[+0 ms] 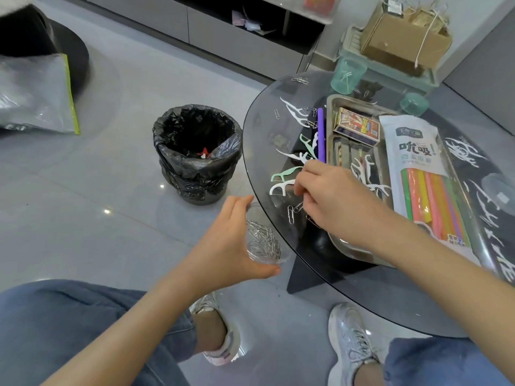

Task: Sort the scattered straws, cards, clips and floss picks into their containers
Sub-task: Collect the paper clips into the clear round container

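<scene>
The tub (262, 243) is gripped by the left hand (228, 243) just off the table (362, 291). At the table's edge, clips (291, 214) are reached by the curled right hand (331, 193); any hold cannot be told. One may be flicked off.

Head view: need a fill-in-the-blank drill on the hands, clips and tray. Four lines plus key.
1. The left hand holds a clear round plastic container of silver ____.
2. The right hand reaches towards loose clips on the round dark glass ____.
3. The printed card box lies in the rectangular metal ____.
4. The floor bin has a ____ plastic liner.

Missing: paper clips; table; tray; black.
</scene>
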### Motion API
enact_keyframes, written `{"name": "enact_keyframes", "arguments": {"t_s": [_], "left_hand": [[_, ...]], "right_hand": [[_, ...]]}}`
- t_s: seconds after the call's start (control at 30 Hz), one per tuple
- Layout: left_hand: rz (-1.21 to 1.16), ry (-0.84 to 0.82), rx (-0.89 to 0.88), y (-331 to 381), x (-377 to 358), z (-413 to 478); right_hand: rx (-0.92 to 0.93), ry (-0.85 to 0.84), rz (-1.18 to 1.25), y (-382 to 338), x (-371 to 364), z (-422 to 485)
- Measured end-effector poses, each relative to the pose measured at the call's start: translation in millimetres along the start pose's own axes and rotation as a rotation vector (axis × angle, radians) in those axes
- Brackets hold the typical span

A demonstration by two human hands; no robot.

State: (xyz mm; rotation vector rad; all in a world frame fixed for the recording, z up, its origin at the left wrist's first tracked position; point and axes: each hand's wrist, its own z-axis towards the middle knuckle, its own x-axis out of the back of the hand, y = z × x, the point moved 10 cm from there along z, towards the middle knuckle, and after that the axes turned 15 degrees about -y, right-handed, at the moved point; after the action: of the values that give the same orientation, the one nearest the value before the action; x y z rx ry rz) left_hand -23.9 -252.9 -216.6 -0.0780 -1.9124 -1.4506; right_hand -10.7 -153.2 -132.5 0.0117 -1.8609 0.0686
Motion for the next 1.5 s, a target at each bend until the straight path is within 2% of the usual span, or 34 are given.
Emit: {"name": "enact_keyframes", "arguments": {"t_s": [0.07,0.13,0.2,0.3,0.37,0.47,0.57,0.67,0.73,0.8,0.9,1.03,1.1,1.27,1.37,1.5], "left_hand": [[-0.027,0.011,0.006,-2,0,-1],[-0.061,0.026,0.011,-4,-1,-1],[-0.085,0.032,0.008,-4,-3,-1],[-0.103,0.037,0.003,-3,-4,-1],[-0.103,0.038,0.003,-3,-4,0],[-0.101,0.027,0.006,-3,-5,1],[-0.094,0.01,0.003,-3,-6,0],[-0.074,0.012,-0.007,-1,-8,0],[-0.07,0.011,-0.011,1,-9,0],[-0.073,0.008,-0.01,1,-9,0],[-0.065,0.008,-0.004,1,-8,-1],[-0.068,-0.001,0.001,0,-9,0],[-0.078,-0.004,0.003,-1,-9,0],[-0.072,0.02,0.008,-3,-5,-1],[-0.079,0.017,0.018,-5,-4,-3],[-0.084,-0.005,0.022,-7,-8,-3]], "right_hand": [[0.078,0.04,0.215,-10,7,-8],[0.158,-0.038,0.33,-22,3,-12],[0.144,-0.036,0.298,-21,3,-13],[-0.004,0.032,0.097,-1,7,-11],[-0.063,-0.047,-0.04,1,-6,-5],[-0.023,-0.096,-0.086,-14,-22,-2],[0.046,-0.064,0.003,-26,-25,-3],[0.131,-0.069,0.24,-32,-18,-7],[0.103,-0.027,0.275,-24,-8,-9],[0.009,-0.056,0.04,-15,-4,-9],[-0.072,-0.188,-0.364,-14,-16,-12],[-0.039,-0.243,-0.492,-32,-32,-15],[0.008,-0.22,-0.395,-38,-33,-13],[0.063,-0.184,0.094,-31,-26,-14],[0.019,-0.118,0.029,-18,-13,-19],[-0.007,-0.188,-0.125,-16,-21,-31]]}}
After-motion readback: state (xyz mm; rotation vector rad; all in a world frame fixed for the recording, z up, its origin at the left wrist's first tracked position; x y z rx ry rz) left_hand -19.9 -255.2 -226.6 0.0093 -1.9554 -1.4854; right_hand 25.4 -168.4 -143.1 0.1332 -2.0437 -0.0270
